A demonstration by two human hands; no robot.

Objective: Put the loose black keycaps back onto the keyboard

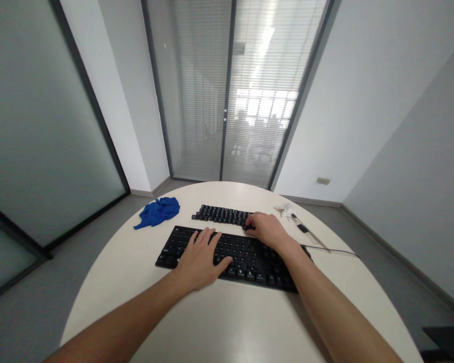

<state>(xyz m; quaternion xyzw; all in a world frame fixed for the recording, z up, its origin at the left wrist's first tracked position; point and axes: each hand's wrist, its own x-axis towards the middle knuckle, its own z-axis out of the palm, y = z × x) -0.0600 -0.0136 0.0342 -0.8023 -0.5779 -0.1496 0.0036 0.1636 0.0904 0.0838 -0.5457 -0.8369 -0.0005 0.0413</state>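
A black keyboard (242, 259) lies slightly askew on the round pale table (227, 322), with many key positions bare of caps. Across its left part rests my left hand (202, 257), fingers spread and flat, holding nothing. Behind the keyboard, loose black keycaps (221, 215) are lined up in several rows. My right hand (267, 229) is at the right end of those rows, its fingers bent and pressed together over dark keycaps; what they hold, if anything, is too small to make out.
A crumpled blue cloth (159, 212) lies at the back left of the table. Toward the back right are a thin brush (306, 229), some crumpled clear plastic (284, 209) and a black cable (336, 249). A dark object (448, 340) shows at the lower right corner.
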